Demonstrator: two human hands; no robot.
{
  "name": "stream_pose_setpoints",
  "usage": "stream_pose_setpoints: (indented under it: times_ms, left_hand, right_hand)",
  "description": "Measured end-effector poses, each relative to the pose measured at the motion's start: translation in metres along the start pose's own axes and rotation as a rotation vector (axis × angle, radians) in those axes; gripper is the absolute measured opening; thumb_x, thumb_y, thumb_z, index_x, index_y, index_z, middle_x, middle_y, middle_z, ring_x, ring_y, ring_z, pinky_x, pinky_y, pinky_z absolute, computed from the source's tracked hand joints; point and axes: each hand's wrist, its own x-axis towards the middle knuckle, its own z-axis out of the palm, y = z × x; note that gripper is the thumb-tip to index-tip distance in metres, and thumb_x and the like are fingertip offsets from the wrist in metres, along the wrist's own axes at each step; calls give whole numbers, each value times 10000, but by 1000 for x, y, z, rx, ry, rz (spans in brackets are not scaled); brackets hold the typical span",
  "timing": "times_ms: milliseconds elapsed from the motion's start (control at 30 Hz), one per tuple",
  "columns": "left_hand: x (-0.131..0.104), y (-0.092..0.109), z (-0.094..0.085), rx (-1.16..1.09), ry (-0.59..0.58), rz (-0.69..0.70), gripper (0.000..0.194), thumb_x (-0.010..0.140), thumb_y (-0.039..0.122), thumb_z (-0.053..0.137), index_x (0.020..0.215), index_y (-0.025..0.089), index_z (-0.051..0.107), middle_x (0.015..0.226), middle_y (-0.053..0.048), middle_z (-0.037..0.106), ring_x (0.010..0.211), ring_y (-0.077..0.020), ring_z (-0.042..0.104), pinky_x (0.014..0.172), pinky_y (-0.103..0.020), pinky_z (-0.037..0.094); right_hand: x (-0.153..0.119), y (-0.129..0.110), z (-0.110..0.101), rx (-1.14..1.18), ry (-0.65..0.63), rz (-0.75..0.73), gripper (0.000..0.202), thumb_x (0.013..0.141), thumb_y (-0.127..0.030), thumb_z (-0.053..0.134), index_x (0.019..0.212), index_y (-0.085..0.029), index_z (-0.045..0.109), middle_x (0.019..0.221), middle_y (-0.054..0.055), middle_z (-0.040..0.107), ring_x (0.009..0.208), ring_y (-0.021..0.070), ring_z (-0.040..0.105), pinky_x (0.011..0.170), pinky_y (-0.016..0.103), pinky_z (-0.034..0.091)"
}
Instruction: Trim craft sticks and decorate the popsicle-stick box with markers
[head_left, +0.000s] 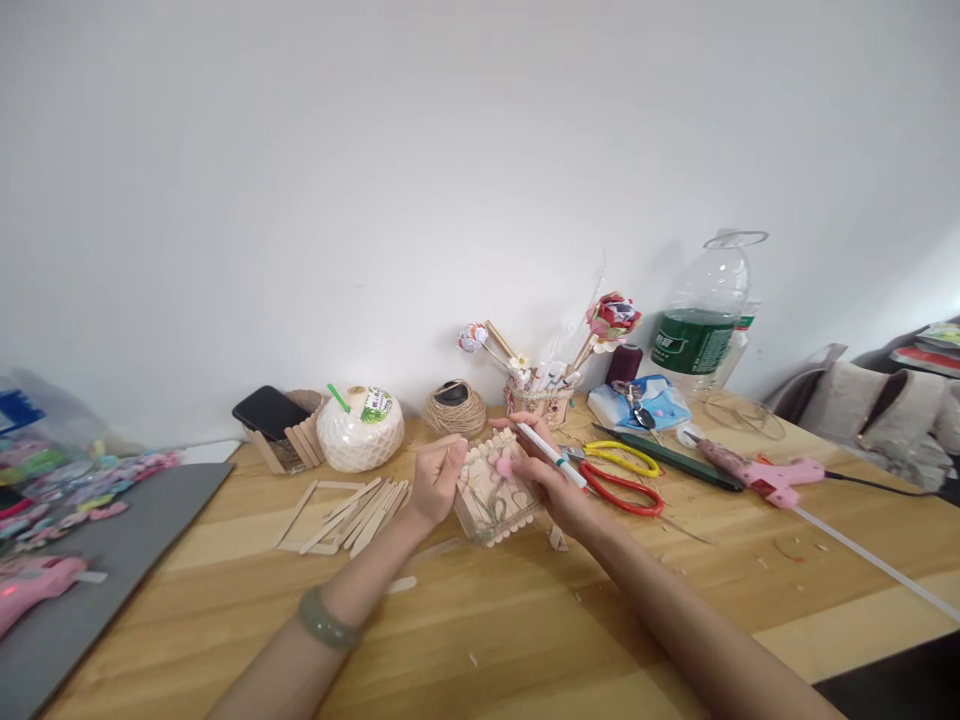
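Observation:
Between my hands is a small tilted craft-stick panel [487, 515] with scalloped edges, pieces of twine and a pink heart [505, 467]. My left hand [437, 480] is closed at the panel's left edge, its thumb near the top corner; its other fingertips are hidden. My right hand [551, 485] grips a white marker pen [553, 456] with a teal band. Its fingers also rest on the panel's right side, by the heart. Behind the panel stands a decorated pen holder [544, 402] with pens and paper flowers.
Loose craft sticks [367, 517] lie left of my hands. Behind are a wrapped coconut [360, 430] and a twine ball [454, 408]. Red-handled pliers [622, 490], a green craft knife [675, 458] and a corded pink glue gun [765, 475] lie right, near a large bottle [701, 330].

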Motion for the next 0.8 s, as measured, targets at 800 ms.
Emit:
stream_pose_setpoints:
  times_ms: [800]
  left_hand:
    - [28,18,-30,-67,229,-116,473,834,449,485,472,193,320,497,46,317,488,-105,299,486,-259,249]
  right_hand:
    - [0,2,-3,52,-61,133,405,693,-547,657,911,-263,468,1006,30,619,971,228,581,828,397,444]
